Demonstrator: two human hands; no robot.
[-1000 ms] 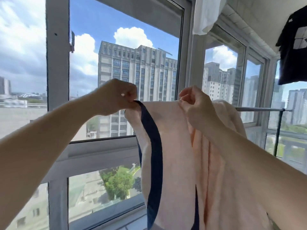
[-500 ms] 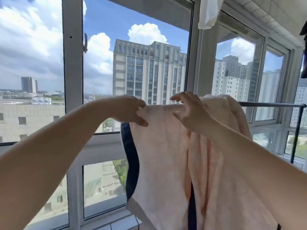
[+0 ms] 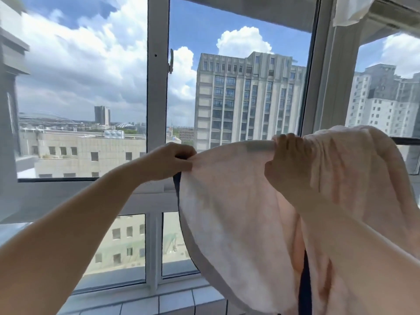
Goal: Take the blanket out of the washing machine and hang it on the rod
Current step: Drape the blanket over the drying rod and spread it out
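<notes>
A pale pink blanket [image 3: 229,201] with a dark navy border hangs draped over a metal rod [image 3: 406,141] in front of the window. Only the rod's right end shows; the rest lies under the cloth. My left hand [image 3: 169,161] pinches the blanket's top left corner, next to the navy edge. My right hand [image 3: 285,160] grips the top fold of the blanket, its fingers curled over the top. The stretch between my hands is pulled fairly flat, while the part to the right is bunched in folds.
Large windows with white frames [image 3: 158,87] stand just behind the rod, with high buildings outside. A tiled sill [image 3: 159,303] runs below. A white cloth [image 3: 348,10] hangs at the top right.
My left hand has pulled the blanket's corner further left, spreading the cloth wider. My right hand has closed on the top fold. The view has swung to the left.
</notes>
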